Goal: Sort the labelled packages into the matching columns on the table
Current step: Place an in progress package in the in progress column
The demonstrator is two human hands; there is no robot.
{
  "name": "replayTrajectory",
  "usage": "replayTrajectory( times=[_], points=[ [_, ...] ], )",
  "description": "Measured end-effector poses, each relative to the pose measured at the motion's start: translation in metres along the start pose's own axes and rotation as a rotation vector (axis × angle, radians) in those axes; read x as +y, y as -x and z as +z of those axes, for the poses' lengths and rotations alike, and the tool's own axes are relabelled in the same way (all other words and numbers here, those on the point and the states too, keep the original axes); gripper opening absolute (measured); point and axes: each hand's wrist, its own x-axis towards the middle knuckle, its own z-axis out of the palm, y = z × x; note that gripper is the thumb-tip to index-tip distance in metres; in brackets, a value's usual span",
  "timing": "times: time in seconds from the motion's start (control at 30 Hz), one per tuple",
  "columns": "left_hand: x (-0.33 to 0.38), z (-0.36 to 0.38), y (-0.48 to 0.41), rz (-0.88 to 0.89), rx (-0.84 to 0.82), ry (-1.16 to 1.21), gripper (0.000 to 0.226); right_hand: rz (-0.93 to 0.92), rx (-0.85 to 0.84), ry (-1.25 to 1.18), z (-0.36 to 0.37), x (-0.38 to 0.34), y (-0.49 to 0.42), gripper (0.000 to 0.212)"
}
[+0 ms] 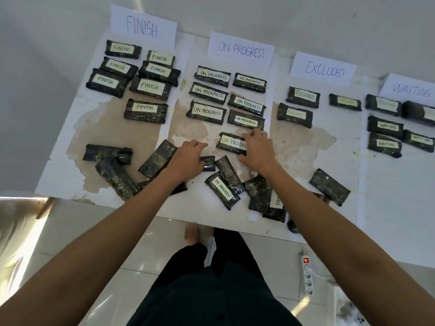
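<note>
Four paper headers are seen along the far edge of the table [388, 208]: FINISH sign [143, 27], ON PROGRESS sign [241, 51], EXCLUDED sign [324, 69] and WAITING sign [410, 89]. An ON PROGRESS package [231, 142] is held down at its right end by the right hand [257, 152], whose fingers [255, 134] are closed over its far edge and label; it lies flat at the near end of the ON PROGRESS column, just on the near side of six packages already laid there. Just left of that grip, the left hand [190, 158] is curled, knuckles up, over a small dark package [209, 163]; whether it is actually clamped cannot be told. On the near side of both hands an unsorted heap [237, 184] is spread, one package [222, 190] in it showing ON PROGRESS.
</note>
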Motion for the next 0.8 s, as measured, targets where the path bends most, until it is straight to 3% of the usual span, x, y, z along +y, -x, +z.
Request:
replayTrajectory(
  times=[0.1, 0.2, 0.3, 0.5, 0.57, 0.67, 0.8],
  points=[
    [0.002, 0.002, 0.009, -0.001, 0.040, 0.042, 0.054, -0.074, 0.066, -0.161, 0.000, -0.013, 0.017, 0.044],
    [0.005, 0.006, 0.020, -0.010, 0.060, 0.075, 0.053, -0.056, -0.106, -0.271, 0.010, -0.032, 0.035, 0.047],
    [0.009, 0.012, 0.032, -0.035, 0.084, 0.099, 0.053, -0.002, -0.164, -0.251, 0.021, -0.042, 0.041, 0.057],
    [0.016, 0.015, 0.052, -0.047, 0.092, 0.146, 0.053, 0.099, -0.143, -0.182, 0.015, -0.043, 0.042, 0.057],
    [0.018, 0.011, 0.058, -0.039, 0.099, 0.186, 0.053, 0.175, -0.107, -0.361, 0.004, -0.037, 0.046, 0.054],
    [0.025, 0.004, 0.065, 0.004, 0.127, 0.253, 0.054, 0.249, -0.074, -0.853, -0.024, -0.028, 0.061, 0.038],
    [0.038, -0.005, 0.067, 0.097, 0.144, 0.339, 0.059, 0.123, -0.145, -1.403, -0.047, -0.017, 0.086, 0.039]
  ],
)
